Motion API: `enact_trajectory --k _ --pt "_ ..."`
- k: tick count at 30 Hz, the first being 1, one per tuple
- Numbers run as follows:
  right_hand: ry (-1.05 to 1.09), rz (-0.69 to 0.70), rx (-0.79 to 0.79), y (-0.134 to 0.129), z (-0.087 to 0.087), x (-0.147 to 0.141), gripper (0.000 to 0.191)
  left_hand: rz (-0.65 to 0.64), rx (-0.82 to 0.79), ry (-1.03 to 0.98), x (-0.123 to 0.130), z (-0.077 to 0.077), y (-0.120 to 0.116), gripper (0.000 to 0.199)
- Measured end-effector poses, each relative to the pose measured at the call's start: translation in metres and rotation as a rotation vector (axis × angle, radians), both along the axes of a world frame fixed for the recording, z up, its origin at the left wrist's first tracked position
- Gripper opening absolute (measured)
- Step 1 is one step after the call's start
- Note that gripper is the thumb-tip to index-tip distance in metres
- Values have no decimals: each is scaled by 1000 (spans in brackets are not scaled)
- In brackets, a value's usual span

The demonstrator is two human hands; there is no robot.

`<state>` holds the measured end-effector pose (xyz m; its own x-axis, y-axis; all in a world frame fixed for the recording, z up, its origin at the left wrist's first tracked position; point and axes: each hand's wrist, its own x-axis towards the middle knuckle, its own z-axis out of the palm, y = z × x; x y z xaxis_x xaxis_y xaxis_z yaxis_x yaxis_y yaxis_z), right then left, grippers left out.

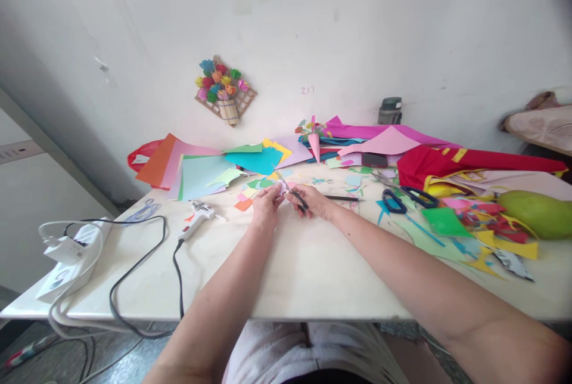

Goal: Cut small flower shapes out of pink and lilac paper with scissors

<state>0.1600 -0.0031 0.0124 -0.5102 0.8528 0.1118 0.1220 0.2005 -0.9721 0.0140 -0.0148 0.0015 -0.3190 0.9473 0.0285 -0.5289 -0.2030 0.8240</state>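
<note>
Near the middle of the table, my left hand (267, 202) pinches a small pale purple piece of paper (283, 188). My right hand (313, 202) is closed round the dark handles of small scissors (300, 200), whose blades point up and to the left beside the paper. The two hands nearly touch. Small coloured paper pieces (243, 204) lie just left of and beyond my left hand. A black pen (343, 198) rests to the right of my right hand.
A glue gun (196, 223) and its black cable lie left, near a white power strip (74, 265). Coloured sheets (205, 172) are stacked behind. Large blue-handled scissors (409, 198), paper scraps (447, 222), red cloth (429, 163) and a green fruit (536, 214) lie right.
</note>
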Motion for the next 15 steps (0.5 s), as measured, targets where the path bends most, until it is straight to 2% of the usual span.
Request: enact_trajectory --k 15 --pt "-2 -18 -4 0 -1 -3 38 82 -3 -12 7 1 -2 28"
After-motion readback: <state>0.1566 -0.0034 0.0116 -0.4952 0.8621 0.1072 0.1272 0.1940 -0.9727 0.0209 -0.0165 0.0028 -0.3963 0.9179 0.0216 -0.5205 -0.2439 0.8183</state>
